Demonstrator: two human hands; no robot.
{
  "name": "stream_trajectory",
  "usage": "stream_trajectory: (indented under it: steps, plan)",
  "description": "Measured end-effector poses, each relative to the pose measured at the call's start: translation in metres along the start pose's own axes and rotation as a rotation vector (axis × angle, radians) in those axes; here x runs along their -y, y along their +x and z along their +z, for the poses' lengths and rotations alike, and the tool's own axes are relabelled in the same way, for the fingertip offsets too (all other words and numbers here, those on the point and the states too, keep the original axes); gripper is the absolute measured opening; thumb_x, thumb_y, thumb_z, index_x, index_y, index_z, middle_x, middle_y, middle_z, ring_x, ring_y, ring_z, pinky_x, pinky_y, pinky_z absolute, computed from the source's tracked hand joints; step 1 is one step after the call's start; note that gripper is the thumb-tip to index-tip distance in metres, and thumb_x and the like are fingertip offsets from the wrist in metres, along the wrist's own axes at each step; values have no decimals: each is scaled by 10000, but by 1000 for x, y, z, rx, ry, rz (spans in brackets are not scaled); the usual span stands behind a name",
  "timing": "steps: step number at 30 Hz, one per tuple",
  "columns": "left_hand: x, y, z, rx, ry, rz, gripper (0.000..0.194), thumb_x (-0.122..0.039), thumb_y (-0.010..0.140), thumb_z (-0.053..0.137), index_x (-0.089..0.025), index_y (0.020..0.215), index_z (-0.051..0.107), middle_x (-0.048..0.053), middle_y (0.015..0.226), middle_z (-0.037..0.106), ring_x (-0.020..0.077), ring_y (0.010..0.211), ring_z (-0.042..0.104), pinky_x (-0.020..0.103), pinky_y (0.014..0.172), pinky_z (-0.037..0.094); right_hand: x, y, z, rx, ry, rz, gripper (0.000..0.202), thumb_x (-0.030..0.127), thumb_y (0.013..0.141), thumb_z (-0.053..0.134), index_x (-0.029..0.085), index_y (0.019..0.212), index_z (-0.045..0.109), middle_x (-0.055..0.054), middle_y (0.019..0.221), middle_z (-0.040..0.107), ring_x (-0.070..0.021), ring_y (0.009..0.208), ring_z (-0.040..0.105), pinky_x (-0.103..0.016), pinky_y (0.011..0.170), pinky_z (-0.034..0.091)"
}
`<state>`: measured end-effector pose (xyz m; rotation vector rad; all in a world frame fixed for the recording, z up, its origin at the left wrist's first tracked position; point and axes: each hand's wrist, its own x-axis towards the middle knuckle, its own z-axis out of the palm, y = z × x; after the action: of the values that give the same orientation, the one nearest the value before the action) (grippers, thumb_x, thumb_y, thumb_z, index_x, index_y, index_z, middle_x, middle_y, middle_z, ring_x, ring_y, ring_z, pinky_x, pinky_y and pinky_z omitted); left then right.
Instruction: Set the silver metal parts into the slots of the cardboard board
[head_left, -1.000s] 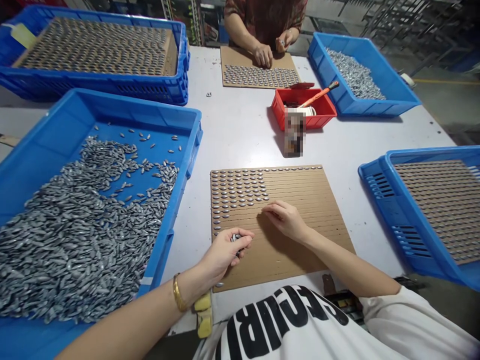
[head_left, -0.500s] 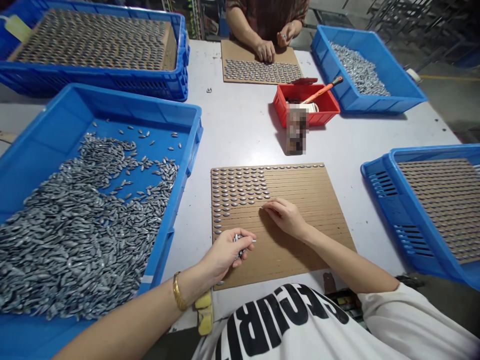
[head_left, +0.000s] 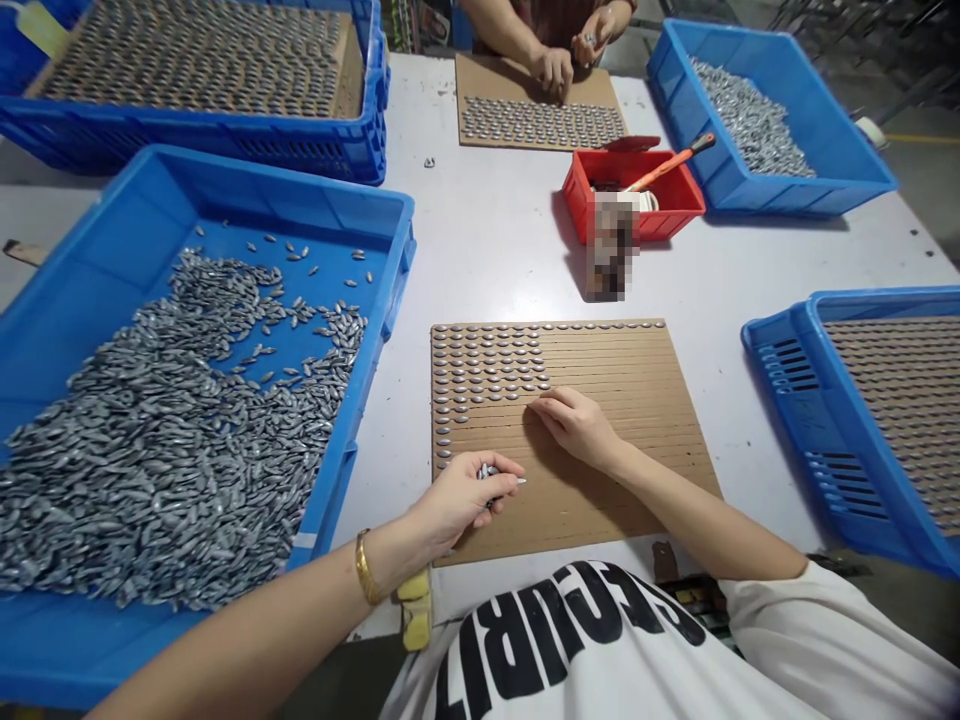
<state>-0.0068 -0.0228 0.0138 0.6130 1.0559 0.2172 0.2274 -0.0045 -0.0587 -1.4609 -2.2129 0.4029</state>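
Observation:
A brown cardboard sheet [head_left: 615, 440] with parallel grooves lies before me, its upper left part covered by rows of small grey spindle-shaped metal pieces [head_left: 489, 364]. Over the sheet's lower left, my left hand [head_left: 476, 495] is closed around a small bunch of the same pieces; one pokes out between thumb and forefinger. My right hand [head_left: 574, 425] is pinched at the sheet's middle, fingertips close to the end of a partly filled row. Whatever its fingertips hold is hidden.
A blue bin [head_left: 409, 235] of loose pieces stands at left. A red box [head_left: 675, 220] holds an orange-handled tool. Blue crates [head_left: 795, 400] with filled sheets stand at right and far left. Across the table, a co-worker's hands [head_left: 555, 70] work over another sheet, beside another blue bin [head_left: 817, 195].
The camera view has shifted a little, so the sheet and boxes appear slightly further right. Both hands keep nearly the same pose over the sheet.

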Motion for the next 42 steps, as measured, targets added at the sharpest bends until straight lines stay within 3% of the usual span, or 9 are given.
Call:
stream_trajectory:
  steps: [8,30,35,38,42]
  plan:
    - [-1,-1,1,-7,-5,25,277,-319,678,704,-149,882,626,-38,568,484,54,450,361,182,391,169,-1,8,3,-53,-7,-18,238,174,940,436,226,1002,660,-73,971,662,-174,867,605,-291,763,503]
    - [2,4,-3,1,14,17,287,-334,693,695,-147,900,626,-41,568,463,58,470,360,171,391,170,7,14,7,26,-327,-38,219,98,891,464,199,944,652,-76,961,616,-154,809,546,-225,627,396]
    - [4,8,-6,3,6,34,274,-304,686,683,-146,905,635,-22,607,502,63,489,386,171,384,174,9,17,6,76,-293,-18,206,86,881,480,192,931,650,-86,944,614,-157,816,547,-216,624,395]
    - [6,11,-9,-11,1,51,271,-283,692,665,-146,924,639,-22,604,506,61,476,383,173,383,179,15,18,-2,43,-226,24,218,111,903,462,201,973,648,-81,955,625,-147,829,561,-207,635,410]
    - [5,12,-9,-73,-28,93,295,-291,680,692,-155,931,620,-13,646,544,54,463,391,171,377,177,37,13,-20,11,205,101,178,246,928,495,196,1020,639,-72,970,641,-134,795,585,-224,659,450]
